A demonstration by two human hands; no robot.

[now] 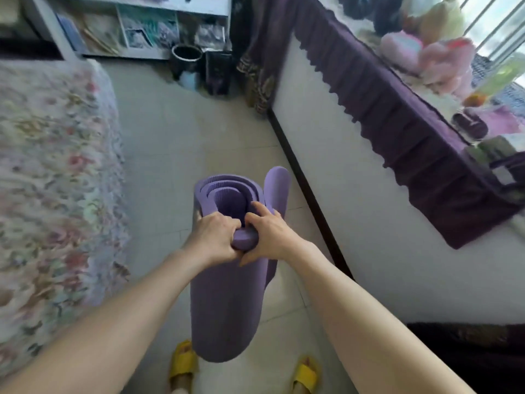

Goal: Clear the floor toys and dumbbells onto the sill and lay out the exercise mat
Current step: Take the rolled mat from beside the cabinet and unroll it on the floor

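Both hands, left hand [214, 234] and right hand [270, 234], are clamping fingers around the top rim of one rolled purple mat [224, 302], standing upright between two yellow slippers [183, 362], no readable writing anywhere

You've got the rolled purple exercise mat [224, 302] upright between your feet.
It stands on end on the pale floor tiles, loosely coiled, its open spiral top facing you and one loose flap sticking up on the right. On the sill [403, 115] at far right, pink and yellow plush toys [437, 55] lie heaped, with a dark dumbbell [470, 125] nearer you.
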